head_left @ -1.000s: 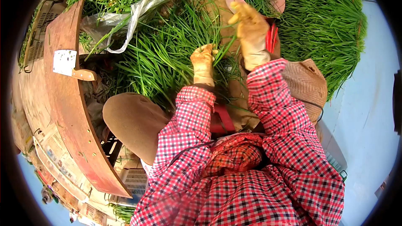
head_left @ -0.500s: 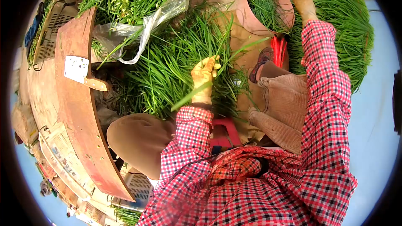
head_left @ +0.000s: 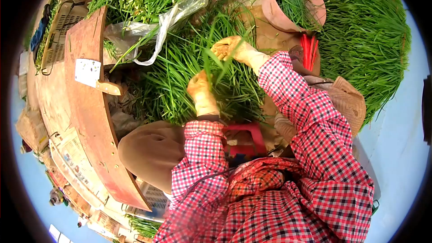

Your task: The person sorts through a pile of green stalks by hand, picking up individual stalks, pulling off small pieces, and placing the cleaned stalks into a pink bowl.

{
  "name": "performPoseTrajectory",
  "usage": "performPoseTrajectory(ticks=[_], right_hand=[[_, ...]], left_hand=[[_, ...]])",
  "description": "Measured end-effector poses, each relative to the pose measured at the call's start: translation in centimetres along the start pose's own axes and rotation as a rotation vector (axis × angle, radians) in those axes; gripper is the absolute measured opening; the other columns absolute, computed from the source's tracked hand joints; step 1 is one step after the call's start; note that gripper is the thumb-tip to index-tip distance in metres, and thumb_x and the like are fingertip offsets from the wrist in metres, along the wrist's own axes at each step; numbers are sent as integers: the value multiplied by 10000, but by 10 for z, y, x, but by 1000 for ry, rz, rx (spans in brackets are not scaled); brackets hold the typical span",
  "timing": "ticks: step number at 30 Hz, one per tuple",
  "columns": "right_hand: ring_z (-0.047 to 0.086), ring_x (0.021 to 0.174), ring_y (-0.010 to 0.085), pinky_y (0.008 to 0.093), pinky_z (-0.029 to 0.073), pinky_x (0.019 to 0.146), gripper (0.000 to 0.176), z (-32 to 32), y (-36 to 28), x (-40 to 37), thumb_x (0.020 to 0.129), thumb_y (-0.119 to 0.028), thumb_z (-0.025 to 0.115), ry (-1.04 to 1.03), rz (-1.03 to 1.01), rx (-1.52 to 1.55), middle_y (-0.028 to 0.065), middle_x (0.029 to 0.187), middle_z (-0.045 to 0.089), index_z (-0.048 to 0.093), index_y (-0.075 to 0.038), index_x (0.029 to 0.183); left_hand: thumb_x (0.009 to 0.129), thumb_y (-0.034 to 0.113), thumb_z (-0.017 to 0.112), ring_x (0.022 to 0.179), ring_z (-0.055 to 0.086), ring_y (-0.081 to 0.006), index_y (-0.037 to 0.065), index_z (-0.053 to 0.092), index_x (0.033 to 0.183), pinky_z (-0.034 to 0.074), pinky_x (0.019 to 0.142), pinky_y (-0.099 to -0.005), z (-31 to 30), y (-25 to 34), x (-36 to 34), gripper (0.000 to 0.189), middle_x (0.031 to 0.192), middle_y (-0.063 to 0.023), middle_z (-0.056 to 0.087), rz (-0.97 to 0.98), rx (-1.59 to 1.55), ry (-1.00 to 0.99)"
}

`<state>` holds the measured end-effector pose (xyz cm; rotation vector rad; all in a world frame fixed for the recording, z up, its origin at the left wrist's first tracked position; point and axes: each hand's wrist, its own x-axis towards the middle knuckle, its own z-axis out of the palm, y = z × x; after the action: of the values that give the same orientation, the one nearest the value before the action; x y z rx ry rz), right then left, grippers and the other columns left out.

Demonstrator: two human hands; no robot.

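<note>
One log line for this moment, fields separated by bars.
left hand: grips chive bunch | right hand: touches bunch top | cleaver: on wooden board

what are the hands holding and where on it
A bunch of green stalks: left hand grips its lower part, right hand pinches the blades higher up.

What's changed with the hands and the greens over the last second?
The right hand has swung back from the heap at the far right to the leaf tips of the bunch of greens. The left hand kept its grip on that bunch. The pot and the cleaver stayed put.
</note>
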<state>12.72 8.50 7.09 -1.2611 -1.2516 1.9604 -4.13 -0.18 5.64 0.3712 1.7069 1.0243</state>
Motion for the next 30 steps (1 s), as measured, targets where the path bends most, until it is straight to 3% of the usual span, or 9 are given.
performPoseTrajectory(ticks=[4,7,14,17,20,21,24,28,30], right_hand=[[646,773,172,251,501,631,270,-45,24,2,903,-231,530,-29,198,325,91,978,656,580,-42,1090],[639,798,197,252,499,637,395,-62,32,-7,877,-344,568,152,302,158,97,1017,636,543,-57,1147],[576,991,152,268,454,776,499,-40,16,-7,878,-388,561,114,144,520,69,1111,601,475,-71,1253],[600,851,110,203,412,652,362,-33,-7,-6,888,-304,565,203,4,329,54,979,650,573,-45,1141],[613,765,104,207,413,614,250,-31,-11,2,881,-250,574,221,-57,233,51,876,674,639,-50,1016],[619,736,104,208,416,604,217,-29,-15,3,879,-233,576,227,-72,212,49,847,681,658,-55,974],[622,729,113,211,429,618,212,-23,-21,6,878,-217,576,222,-37,239,53,855,681,649,-48,984],[603,944,188,300,495,766,393,-37,-38,0,847,-299,620,201,-170,391,89,1019,647,568,-46,1144],[543,1081,237,340,418,928,511,-69,-33,-7,865,-335,570,350,-87,391,114,1207,555,457,-39,1267]], left_hand=[[876,228,597,487,494,-60,24,620,1012,365,411,-171,-29,-23,19,246,730,-26,646,-192,-299,-213],[880,248,590,507,471,-36,15,615,1024,332,431,-152,-13,-3,-5,275,718,6,627,-117,-178,-243],[893,198,573,500,450,-32,-11,603,1040,317,444,-140,-2,1,-12,257,719,0,615,-158,-142,-476],[886,145,567,468,494,-63,-13,594,1036,355,409,-155,-6,-2,0,219,713,-43,634,-355,-360,-631],[887,146,568,464,498,-70,-28,590,1030,363,406,-159,-7,-10,-4,227,717,-55,642,-165,-199,-535],[902,246,557,482,443,-36,24,622,1019,283,406,-147,-6,-10,-6,259,716,3,619,-127,-87,-526],[881,142,582,482,506,-74,-19,601,984,382,435,-157,-3,-10,-7,192,787,-60,657,-161,-54,-472],[827,59,565,557,518,-114,-27,579,944,425,499,-198,-21,-7,-13,146,825,-89,614,1,-14,78],[832,26,515,609,530,-137,-25,580,947,449,580,-208,-45,-6,-1,141,802,-86,602,82,-46,334]])
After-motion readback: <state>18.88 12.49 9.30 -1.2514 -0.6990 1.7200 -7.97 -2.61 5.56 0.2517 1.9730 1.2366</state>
